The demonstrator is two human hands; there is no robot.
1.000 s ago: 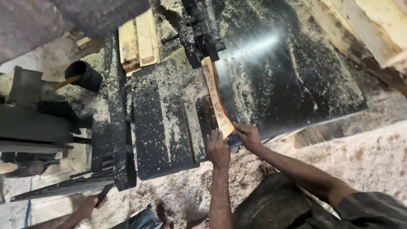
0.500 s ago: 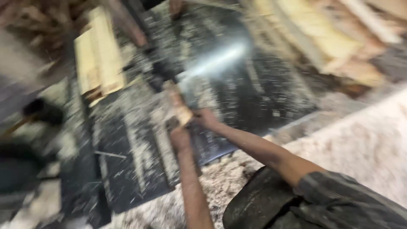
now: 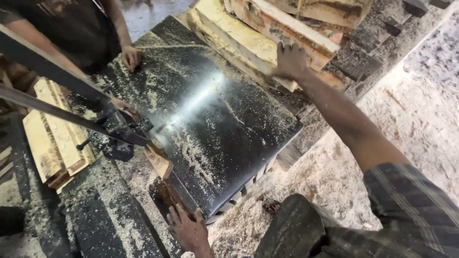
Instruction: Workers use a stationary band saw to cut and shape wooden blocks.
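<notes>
The left hand [image 3: 187,228] rests low at the near edge of the dark metal worktop [image 3: 215,129], fingers spread and pressed on the near end of a narrow reddish-brown wood strip [image 3: 160,165] rather than closed around it. The strip runs away from that hand along the left edge of the worktop toward the black saw guide assembly [image 3: 122,126], its far end close to the guide. The right hand [image 3: 290,59] is stretched out well apart from the left, open with fingers splayed, palm down on the stack of pale sawn planks [image 3: 258,43] that lies along the far right side of the worktop; it grips nothing. Sawdust [image 3: 334,177] is strewn over the worktop in streaks and lies thick on the ground to the right. Across the worktop another person's hand [image 3: 131,57] rests on the far left corner of the metal surface. To the left of the saw guide, a second small pile of pale cut boards [image 3: 55,138] lies beside the machine, near a long dark metal bar [image 3: 43,64] slanting across the upper left
</notes>
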